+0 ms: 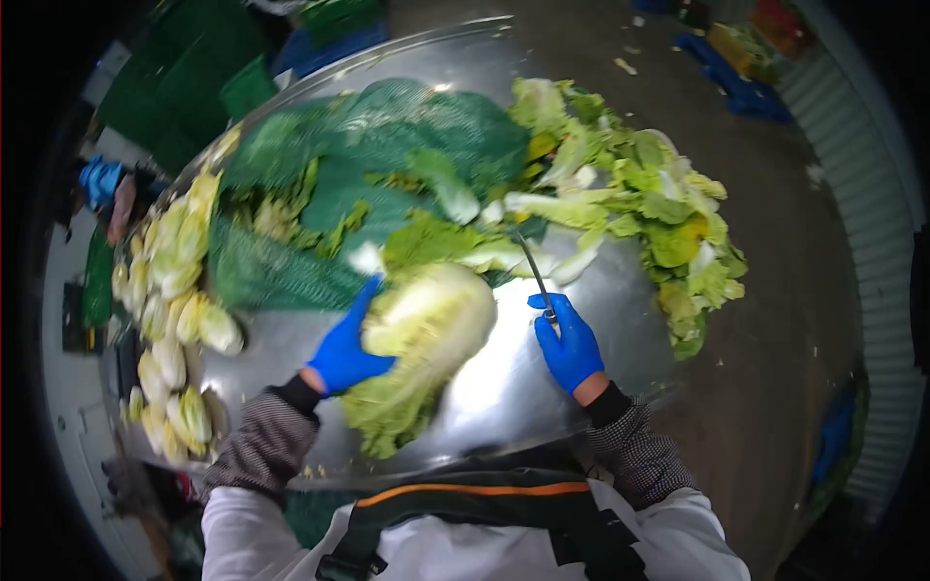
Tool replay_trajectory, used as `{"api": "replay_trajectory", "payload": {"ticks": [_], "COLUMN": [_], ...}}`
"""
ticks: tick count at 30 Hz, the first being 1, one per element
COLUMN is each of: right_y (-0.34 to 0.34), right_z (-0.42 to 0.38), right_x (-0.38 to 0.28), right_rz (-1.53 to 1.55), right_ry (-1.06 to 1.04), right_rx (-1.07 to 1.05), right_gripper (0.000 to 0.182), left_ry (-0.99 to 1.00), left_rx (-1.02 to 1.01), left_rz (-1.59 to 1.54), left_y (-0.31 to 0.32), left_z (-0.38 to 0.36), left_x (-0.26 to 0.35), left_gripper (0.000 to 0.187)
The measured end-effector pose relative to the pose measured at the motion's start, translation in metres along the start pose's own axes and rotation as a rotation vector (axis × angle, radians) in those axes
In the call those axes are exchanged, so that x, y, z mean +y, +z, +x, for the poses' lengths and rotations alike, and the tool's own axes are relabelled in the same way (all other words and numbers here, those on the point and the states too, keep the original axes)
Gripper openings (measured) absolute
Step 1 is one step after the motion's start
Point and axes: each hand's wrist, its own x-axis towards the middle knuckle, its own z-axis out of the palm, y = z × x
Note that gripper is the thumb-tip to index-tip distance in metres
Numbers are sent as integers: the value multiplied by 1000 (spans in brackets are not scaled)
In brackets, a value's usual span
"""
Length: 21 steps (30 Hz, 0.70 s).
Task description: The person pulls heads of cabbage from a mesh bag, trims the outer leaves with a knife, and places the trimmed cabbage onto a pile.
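Observation:
A large napa cabbage (450,305) lies on the metal table in front of me, its pale base pointing away and its leafy end towards me. My left hand (351,347), in a blue glove, grips its left side with the thumb across the leaves. In my right hand (570,344), also gloved in blue, is a knife (532,261) with its narrow blade pointing up and away. The blade is to the right of the cabbage, apart from it. Loose outer leaves (446,184) lie just beyond the cabbage on green mesh netting (276,271).
Small trimmed pale heads (170,363) line the left edge of the steel table (542,397). A heap of discarded leaves (678,218) covers the right side and overhangs the edge. Green crates (179,77) stand behind. Another person's blue sleeve (101,179) shows at far left.

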Motion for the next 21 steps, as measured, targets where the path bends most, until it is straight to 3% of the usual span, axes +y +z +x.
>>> {"api": "replay_trajectory", "payload": {"ticks": [2, 6, 9, 12, 16, 21], "right_y": [16, 16, 29, 25, 34, 62], "right_z": [-13, -28, -37, -34, -32, -7], "right_x": [8, 14, 16, -14, -16, 23], "right_rz": [102, 172, -259, -302, -496, -593], "right_ry": [135, 578, 146, 9, 51, 120], "right_rx": [-124, -363, -166, -126, -284, -261], "right_gripper": [28, 27, 24, 22, 16, 14], "left_ry": [-101, -132, -2, 14, 24, 40], "left_rx": [-48, 50, 112, 117, 123, 83], "left_rz": [394, 328, 339, 401, 264, 238], "left_y": [25, 43, 52, 61, 53, 46], "left_z": [-16, -32, -45, -50, -45, -31], "left_x": [9, 3, -10, -6, -19, -32], "left_gripper": [111, 110, 105, 103, 103, 102]}}
